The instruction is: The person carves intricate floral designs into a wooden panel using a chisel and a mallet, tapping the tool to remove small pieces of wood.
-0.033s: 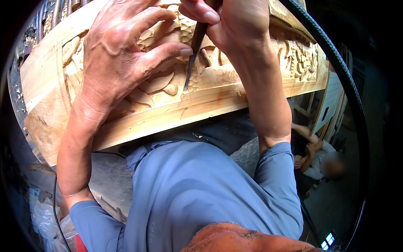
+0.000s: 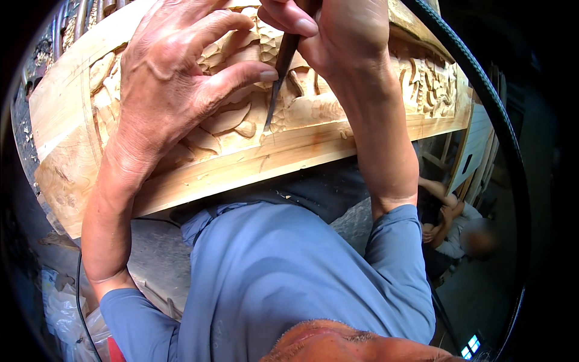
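A pale wooden panel [image 2: 241,164] with leaf-like relief carving lies across the upper view, its plain border toward me. My right hand [image 2: 347,39] is closed round the upper part of a carving chisel [image 2: 283,66]. The chisel's dark, narrow blade slants down, and its tip meets the wood where the relief joins the border. My left hand [image 2: 172,69] rests over the carving with its fingers apart, and its outstretched thumb reaches the side of the blade. The top edge of the picture cuts off the left fingertips and the chisel's upper end.
Several metal tools [image 2: 58,30] lie among wood shavings beyond the panel's far left. A black braided hose [image 2: 479,75] curves down the right side. Another person [image 2: 449,226] sits at the right, near a pale board [image 2: 473,145]. Clear plastic bags [image 2: 69,311] lie at lower left.
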### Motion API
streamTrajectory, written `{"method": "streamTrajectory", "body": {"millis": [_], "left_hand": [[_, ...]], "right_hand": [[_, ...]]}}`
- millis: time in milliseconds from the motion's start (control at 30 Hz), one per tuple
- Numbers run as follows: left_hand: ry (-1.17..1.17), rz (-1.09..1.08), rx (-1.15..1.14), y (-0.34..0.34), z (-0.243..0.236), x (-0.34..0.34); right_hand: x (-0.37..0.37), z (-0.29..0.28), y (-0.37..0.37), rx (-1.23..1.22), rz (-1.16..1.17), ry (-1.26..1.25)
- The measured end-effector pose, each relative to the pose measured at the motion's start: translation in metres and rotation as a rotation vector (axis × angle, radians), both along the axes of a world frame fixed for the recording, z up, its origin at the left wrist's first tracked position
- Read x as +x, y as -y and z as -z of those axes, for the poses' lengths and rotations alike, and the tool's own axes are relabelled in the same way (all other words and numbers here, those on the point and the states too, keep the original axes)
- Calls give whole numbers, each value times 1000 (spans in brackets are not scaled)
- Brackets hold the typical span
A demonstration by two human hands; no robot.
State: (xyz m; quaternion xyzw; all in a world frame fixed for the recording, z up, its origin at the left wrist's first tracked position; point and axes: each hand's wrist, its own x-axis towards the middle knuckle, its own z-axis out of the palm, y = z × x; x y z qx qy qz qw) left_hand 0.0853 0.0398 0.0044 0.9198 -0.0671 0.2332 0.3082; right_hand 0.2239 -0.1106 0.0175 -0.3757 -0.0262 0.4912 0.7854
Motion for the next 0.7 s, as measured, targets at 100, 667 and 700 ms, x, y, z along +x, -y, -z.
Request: {"method": "streamTrajectory", "body": {"millis": [100,667,700], "left_hand": [[1,2,11,1,-1,0],[-30,-95,-509,3,-18,4],[-29,-81,-700,0,-15,4]], "right_hand": [[-1,-3,3,2,10,6],[-8,2,-20,84,-171,0],[-8,3,-24,94,-184,-2]]}}
